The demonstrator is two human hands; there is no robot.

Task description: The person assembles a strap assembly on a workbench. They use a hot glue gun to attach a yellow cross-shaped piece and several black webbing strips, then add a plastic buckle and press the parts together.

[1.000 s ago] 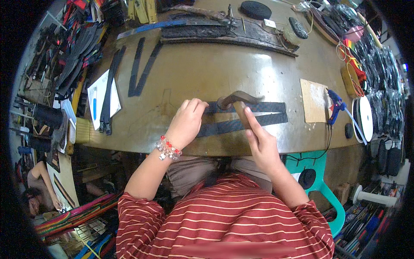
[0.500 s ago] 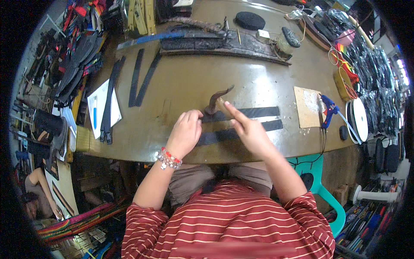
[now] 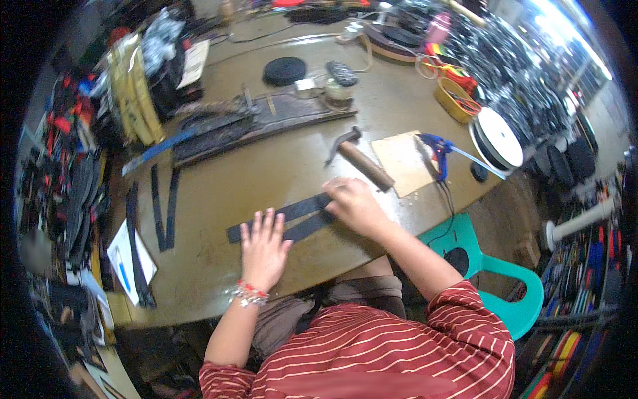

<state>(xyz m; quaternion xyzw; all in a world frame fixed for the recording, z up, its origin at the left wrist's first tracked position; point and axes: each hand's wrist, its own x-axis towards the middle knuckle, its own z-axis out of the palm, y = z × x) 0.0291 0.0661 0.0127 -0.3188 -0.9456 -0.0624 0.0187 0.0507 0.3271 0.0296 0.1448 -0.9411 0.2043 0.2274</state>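
Loose strips: two more dark strips [image 3: 164,213] lie side by side well to the left of the hands, untouched.
Left hand: the left hand [image 3: 262,247] lies palm down on the tabletop [image 3: 219,266], fingers [image 3: 256,223] spread and flat, their tips on the left part of the black straps [image 3: 282,218]; nothing is gripped, only pressed.
Left arm: forearm comes up from the lower edge, wrist with a beaded bracelet [image 3: 249,294] just over the tabletop's near edge.
Straps, place: two long dark bands lying flat and side by side, slanting up to the right near the front edge, between the two hands.
Straps, handling: probably light, thin and limp (flat webbing or leather, by the look), so they would flop if lifted at one end; best pinned flat with a palm or pinched at an end.
Right hand: the right hand [image 3: 352,203] rests knuckles up on the straps' right end, fingers curled; whether they pinch the band I cannot tell.
Right arm: elbow bent, striped sleeve at the lower right.
Hammer: a wooden-handled hammer [image 3: 355,159] lies just beyond the right hand, apart from it.
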